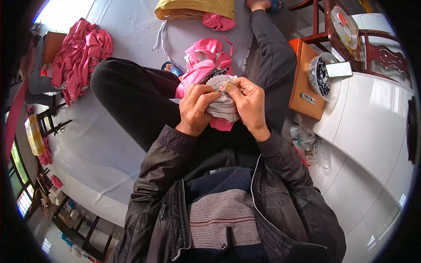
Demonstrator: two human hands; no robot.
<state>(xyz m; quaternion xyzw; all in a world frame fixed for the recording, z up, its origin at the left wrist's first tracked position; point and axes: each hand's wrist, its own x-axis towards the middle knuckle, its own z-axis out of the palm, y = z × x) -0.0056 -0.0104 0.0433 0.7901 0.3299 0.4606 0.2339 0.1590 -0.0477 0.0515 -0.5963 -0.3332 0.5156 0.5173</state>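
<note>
A pale round disc (219, 82) with a scalloped edge and a ring of small holes sits between my hands, over gathered grey fabric (224, 108). My left hand (195, 109) is closed on the grey fabric, its thumb and forefinger at the disc's left edge. With its thumb pressed on the disc, my right hand (250, 103) grips the right side, fingers curled behind. Just beyond is a dark, thin-toothed piece (215, 74) whose kind I cannot make out. Bright pink fabric (202, 65) spreads away from the bundle between my legs, and some hangs below it.
More pink fabric (81, 55) is heaped at the far left. A yellow sack (193, 8) lies ahead. On the right, a brown box (302, 83) carries teal thread snips (308, 98), beside a clear tub of small black parts (322, 76) and a white card (339, 69). Plastic bags (303, 138) lie below.
</note>
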